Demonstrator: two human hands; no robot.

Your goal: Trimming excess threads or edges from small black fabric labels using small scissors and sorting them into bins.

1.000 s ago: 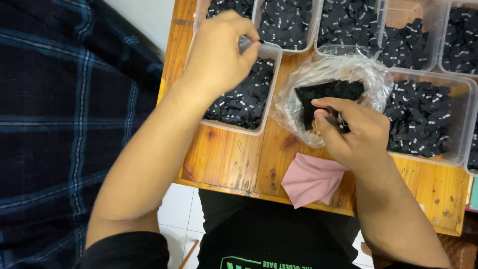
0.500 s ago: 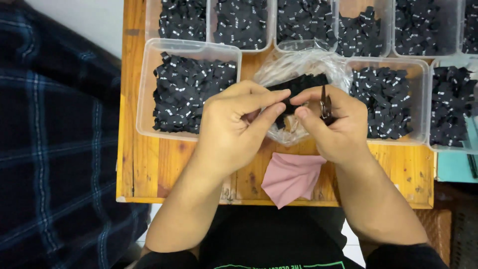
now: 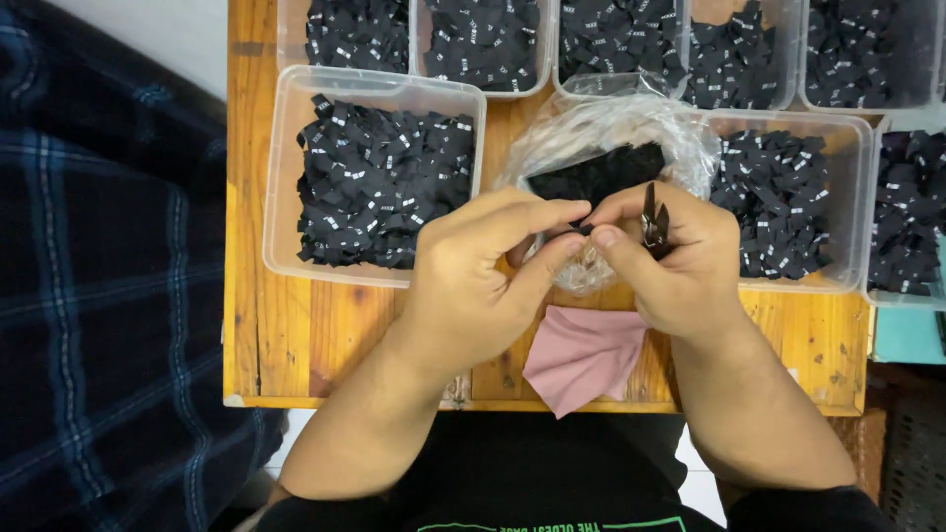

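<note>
Landmark: clear bag [image 3: 611, 138], crumpled thin plastic, mouth open toward the person, holding a dark heap of black tags.

Far left of the bag: plaid cloth [image 3: 99, 296], dark blue with pale lines, soft folds, cut off by the frame edge. Its kind cannot be told.

Left of the bag: worktop [image 3: 296, 345], varnished wood planks, scuffed; a bare strip runs along its left and near edges. On it a tub [image 3: 281, 197], clear rigid plastic with rounded corners, is filled with small black tags with white marks, too small to read.

Just below the bag: left hand [image 3: 473, 286], fingers curled, thumb and forefinger pinched on a small black tag [image 3: 583, 229] right at the bag's mouth. The tag is mostly hidden by fingertips.

Below the bag, near the worktop's front edge: pink cloth [image 3: 581, 360], matte, folded, one corner overhanging; partly under the wrists.

Lower right of the bag: right hand [image 3: 670, 256], closed, fingertips meeting the left at the tag, also clamping small dark snips [image 3: 652, 217]; only the tip shows.

Right of the bag: second tub [image 3: 857, 207] of tags, touching the bag. Further tubs along the back are cut off at top.
</note>
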